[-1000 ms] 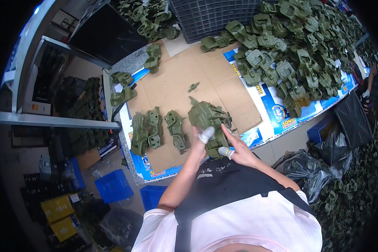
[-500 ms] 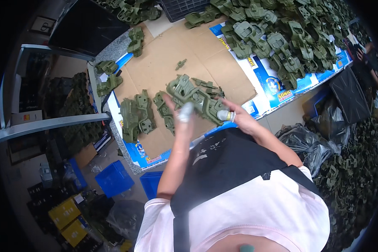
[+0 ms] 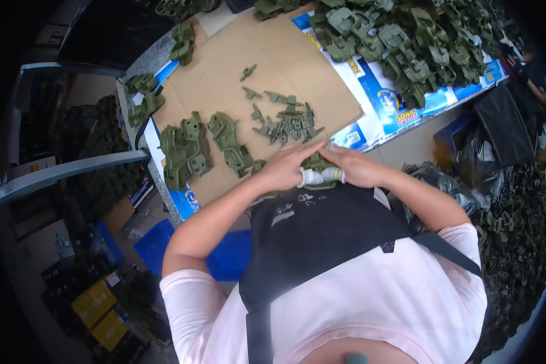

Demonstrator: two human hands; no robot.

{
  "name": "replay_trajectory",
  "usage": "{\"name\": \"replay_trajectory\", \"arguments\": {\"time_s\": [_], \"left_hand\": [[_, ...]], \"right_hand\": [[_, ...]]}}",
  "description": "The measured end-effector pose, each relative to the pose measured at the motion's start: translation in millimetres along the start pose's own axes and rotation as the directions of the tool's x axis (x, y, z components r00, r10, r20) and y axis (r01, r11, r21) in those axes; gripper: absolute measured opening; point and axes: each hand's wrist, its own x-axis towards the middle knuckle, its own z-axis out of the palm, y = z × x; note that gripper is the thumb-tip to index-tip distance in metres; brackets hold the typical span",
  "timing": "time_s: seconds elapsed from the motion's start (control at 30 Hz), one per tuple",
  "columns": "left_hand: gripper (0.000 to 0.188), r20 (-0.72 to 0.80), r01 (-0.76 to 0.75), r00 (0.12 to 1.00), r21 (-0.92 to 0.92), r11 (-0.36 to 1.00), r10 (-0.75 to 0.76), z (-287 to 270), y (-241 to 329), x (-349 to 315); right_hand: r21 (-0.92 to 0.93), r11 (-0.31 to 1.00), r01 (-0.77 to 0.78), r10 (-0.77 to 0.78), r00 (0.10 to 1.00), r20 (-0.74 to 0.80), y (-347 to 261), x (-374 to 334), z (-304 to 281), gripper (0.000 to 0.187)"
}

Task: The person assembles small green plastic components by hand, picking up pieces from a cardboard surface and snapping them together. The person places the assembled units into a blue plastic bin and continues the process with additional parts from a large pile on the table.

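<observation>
Close against my apron, a green moulded plastic part [image 3: 315, 162] is gripped between my two hands, and most of it is hidden by them. My left hand [image 3: 285, 168] bends over it from the left, fingertips meeting those of my right hand [image 3: 357, 168] at its far edge. Both thumbs, wrapped in white tape, press on the near side. Just beyond my hands lies a loose heap of small green plastic pieces [image 3: 288, 126]. Left of them, larger green moulded parts [image 3: 229, 142] rest on the cardboard sheet [image 3: 218, 76].
A big pile of green parts [image 3: 400, 51] covers the table's far right. More green parts [image 3: 145, 106] sit along the left edge beside a metal frame bar [image 3: 73, 168]. Blue bins [image 3: 227, 255] stand below at left. Plastic bags [image 3: 467, 182] and heaped parts lie at right.
The large green part has come off the cardboard toward my body, with both hands now closed around it. The heap of small pieces it partly covered is now exposed.
</observation>
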Motion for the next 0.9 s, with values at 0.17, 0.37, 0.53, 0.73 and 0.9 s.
{"name": "replay_trajectory", "arguments": {"time_s": [0.17,0.37,0.53,0.73,0.9], "left_hand": [[0.073,0.101,0.165,0.981,0.002,0.986,-0.164,2,6,-1],[0.086,0.007,0.126,0.992,-0.010,0.992,-0.126,-40,11,-10],[0.086,-0.158,0.113,0.961,-0.532,0.839,-0.229,-18,-15,-50],[0.076,-0.312,0.103,0.880,-0.610,0.786,-0.357,10,7,-49],[0.071,-0.361,0.083,0.875,-0.544,0.835,-0.322,16,11,-45]], "right_hand": [[0.071,0.997,-0.041,0.044,0.998,-0.049,10,4,8,0.047],[0.227,0.974,-0.025,0.038,0.998,-0.052,13,6,-20,0.051],[0.409,0.913,-0.012,0.062,0.992,-0.111,53,-13,-9,0.061],[-0.049,0.985,0.165,-0.171,0.916,-0.363,-22,5,-34,0.070],[-0.155,0.975,0.158,-0.169,0.984,-0.059,-50,44,-6,0.066]]}}
